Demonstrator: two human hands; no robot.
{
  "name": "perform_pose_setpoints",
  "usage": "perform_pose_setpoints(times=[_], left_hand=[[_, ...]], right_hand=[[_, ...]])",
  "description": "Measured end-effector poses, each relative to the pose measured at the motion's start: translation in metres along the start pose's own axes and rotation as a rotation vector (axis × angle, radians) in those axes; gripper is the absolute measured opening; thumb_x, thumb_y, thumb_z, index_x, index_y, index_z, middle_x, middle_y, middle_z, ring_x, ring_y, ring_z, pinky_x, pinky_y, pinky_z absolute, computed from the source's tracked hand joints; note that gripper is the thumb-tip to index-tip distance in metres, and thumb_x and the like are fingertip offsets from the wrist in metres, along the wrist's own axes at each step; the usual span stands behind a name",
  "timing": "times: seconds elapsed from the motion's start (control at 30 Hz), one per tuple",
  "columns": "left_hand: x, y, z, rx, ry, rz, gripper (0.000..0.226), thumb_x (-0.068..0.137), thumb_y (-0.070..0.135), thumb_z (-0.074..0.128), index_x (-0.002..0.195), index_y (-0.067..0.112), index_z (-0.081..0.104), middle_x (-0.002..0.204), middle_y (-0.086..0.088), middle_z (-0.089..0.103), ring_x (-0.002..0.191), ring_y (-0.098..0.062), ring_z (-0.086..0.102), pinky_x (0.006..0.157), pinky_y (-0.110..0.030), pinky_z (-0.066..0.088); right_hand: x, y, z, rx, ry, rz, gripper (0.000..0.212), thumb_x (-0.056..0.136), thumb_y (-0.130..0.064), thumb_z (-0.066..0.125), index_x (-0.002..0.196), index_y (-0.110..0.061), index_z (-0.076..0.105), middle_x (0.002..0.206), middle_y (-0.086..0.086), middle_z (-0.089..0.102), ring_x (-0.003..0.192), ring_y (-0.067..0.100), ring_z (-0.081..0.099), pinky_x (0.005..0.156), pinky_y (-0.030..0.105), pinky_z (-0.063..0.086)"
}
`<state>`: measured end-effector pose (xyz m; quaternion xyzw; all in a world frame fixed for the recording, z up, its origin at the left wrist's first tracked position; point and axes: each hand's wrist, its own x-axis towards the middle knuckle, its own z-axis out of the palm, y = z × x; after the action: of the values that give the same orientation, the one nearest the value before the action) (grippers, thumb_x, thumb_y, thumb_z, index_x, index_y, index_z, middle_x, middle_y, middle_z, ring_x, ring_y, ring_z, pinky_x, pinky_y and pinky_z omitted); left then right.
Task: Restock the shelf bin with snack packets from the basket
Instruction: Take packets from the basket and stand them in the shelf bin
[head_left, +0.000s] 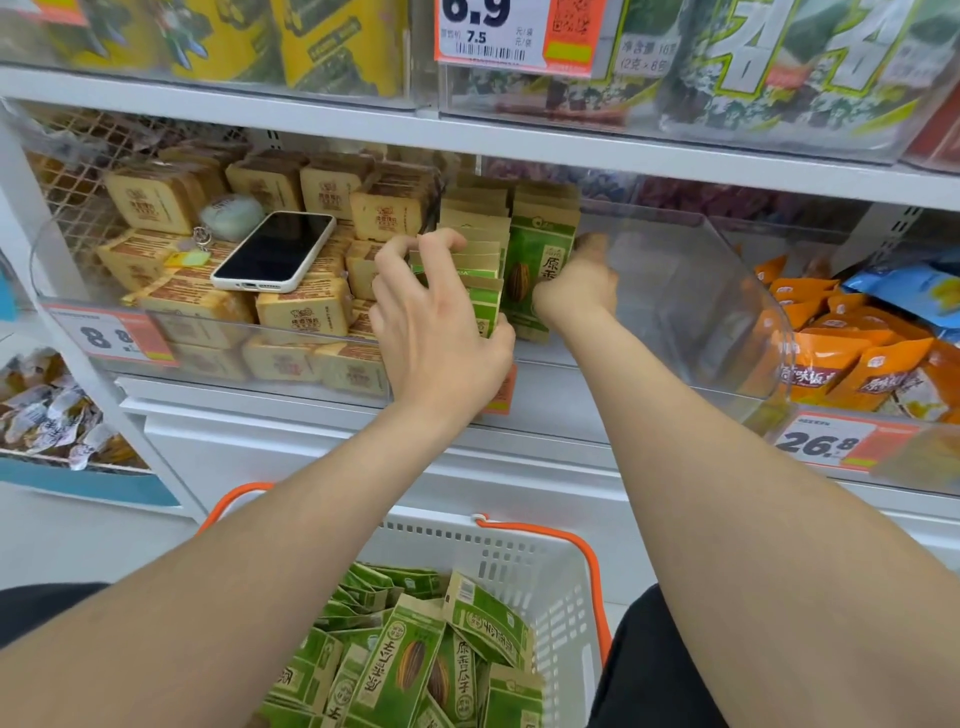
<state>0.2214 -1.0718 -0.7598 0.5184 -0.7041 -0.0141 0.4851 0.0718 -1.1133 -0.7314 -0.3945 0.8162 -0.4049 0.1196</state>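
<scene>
The work is set at a white shelf (519, 143), where a clear bin (701, 291) is to be filled from the white basket (524, 566) standing below it. The bin's right side is bare, while many loose packets (410, 670) lie heaped in the basket, so the task is judged to be at an early stage. A bundle of green packets (485, 270) at the bin's left end is gripped by the left hand (441, 332), with the fingers curled over its top edges and the thumb tucked under its lower corner. An upright packet (540, 265) just beside the bundle is met by the right hand (576, 291); whether that packet is pinched or merely steadied cannot be told (the fingers are blurred and partly hidden). For the step to be done well, the bundle should be squared, stood upright with faces forward, and pressed back against the row behind before it is let go, with the upright packet used as a stop so that nothing topples into the open space on the right. The bin's high clear front has to be reached over by both wrists. In the neighbouring bin, tan packets (296, 312) are stacked, and orange packets (852, 364) lie at the far right. A phone (275, 249) and a pale key charm (231, 215) rest on the tan packets, near the left hand, and could be knocked.
</scene>
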Motion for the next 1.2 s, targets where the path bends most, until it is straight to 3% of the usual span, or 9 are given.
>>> perform_pose_setpoints(times=[0.1,0.2,0.27,0.47,0.57,0.7,0.97,1.07,1.2], left_hand=[[0.000,0.000,0.001,0.009,-0.005,0.002,0.072,0.072,0.034,0.080,0.133,0.023,0.044,0.138,-0.009,0.037,0.121,-0.034,0.046,0.094,-0.046,0.042],[0.001,0.000,0.001,0.017,-0.006,0.000,0.073,0.071,0.034,0.080,0.133,0.023,0.043,0.138,-0.009,0.036,0.121,-0.034,0.046,0.094,-0.046,0.042],[0.000,0.000,0.001,0.020,-0.007,0.003,0.073,0.071,0.035,0.081,0.133,0.023,0.043,0.138,-0.009,0.036,0.121,-0.034,0.046,0.094,-0.046,0.043],[0.001,-0.001,0.001,0.043,-0.031,0.017,0.074,0.071,0.037,0.082,0.132,0.024,0.042,0.139,-0.010,0.036,0.123,-0.035,0.044,0.095,-0.048,0.042],[0.001,-0.001,0.000,0.032,-0.046,0.019,0.077,0.071,0.040,0.083,0.134,0.024,0.042,0.141,-0.011,0.035,0.126,-0.035,0.043,0.097,-0.049,0.042],[0.000,-0.003,-0.004,-0.012,-0.089,0.027,0.083,0.073,0.047,0.083,0.142,0.029,0.040,0.144,-0.011,0.032,0.130,-0.036,0.041,0.101,-0.050,0.040],[-0.005,-0.011,-0.023,-0.284,-0.120,0.036,0.098,0.070,0.043,0.091,0.150,0.025,0.036,0.149,-0.014,0.029,0.142,-0.030,0.030,0.119,-0.050,0.034],[-0.019,-0.012,-0.027,-0.178,-0.027,0.097,0.082,0.078,0.041,0.089,0.143,0.017,0.044,0.149,-0.018,0.033,0.140,-0.036,0.033,0.117,-0.048,0.033],[-0.038,-0.021,-0.035,-0.001,0.129,0.335,0.029,0.083,0.011,0.076,0.105,0.009,0.057,0.117,-0.019,0.047,0.104,-0.036,0.045,0.087,-0.046,0.041]], right_hand=[[-0.005,-0.002,-0.005,0.052,-0.001,-0.041,0.076,0.090,-0.008,0.068,0.153,-0.012,0.025,0.119,0.012,0.060,0.109,0.030,0.061,0.090,0.038,0.056],[-0.009,0.000,-0.006,0.066,-0.069,-0.102,0.054,0.088,-0.001,0.062,0.137,-0.018,0.046,0.112,0.006,0.055,0.095,0.023,0.056,0.078,0.033,0.054],[-0.010,0.001,-0.006,0.032,-0.145,-0.145,0.053,0.088,0.001,0.058,0.135,-0.021,0.048,0.114,0.006,0.054,0.094,0.023,0.054,0.075,0.031,0.050],[-0.021,-0.005,-0.011,-0.090,-0.383,-0.164,0.061,0.091,-0.001,0.056,0.148,-0.023,0.051,0.144,0.008,0.055,0.131,0.029,0.053,0.107,0.036,0.049],[-0.026,-0.006,-0.011,-0.117,-0.435,-0.166,0.063,0.088,-0.008,0.060,0.148,-0.026,0.053,0.142,0.005,0.060,0.133,0.030,0.054,0.110,0.036,0.048],[-0.030,-0.004,-0.017,-0.151,-0.358,-0.171,0.046,0.094,-0.012,0.054,0.139,-0.020,0.062,0.139,0.011,0.061,0.130,0.034,0.053,0.098,0.030,0.044],[-0.063,-0.010,-0.042,-0.043,-0.050,-0.183,0.045,0.092,-0.008,0.050,0.135,-0.019,0.054,0.128,0.015,0.063,0.119,0.037,0.058,0.091,0.039,0.049],[-0.082,-0.015,-0.054,-0.039,-0.040,-0.225,0.046,0.093,-0.011,0.050,0.138,-0.022,0.054,0.128,0.014,0.063,0.115,0.036,0.060,0.090,0.039,0.052],[-0.115,-0.017,-0.066,-0.090,-0.028,-0.320,0.024,0.091,-0.022,0.048,0.111,-0.021,0.062,0.109,0.010,0.066,0.099,0.034,0.061,0.082,0.046,0.056]])
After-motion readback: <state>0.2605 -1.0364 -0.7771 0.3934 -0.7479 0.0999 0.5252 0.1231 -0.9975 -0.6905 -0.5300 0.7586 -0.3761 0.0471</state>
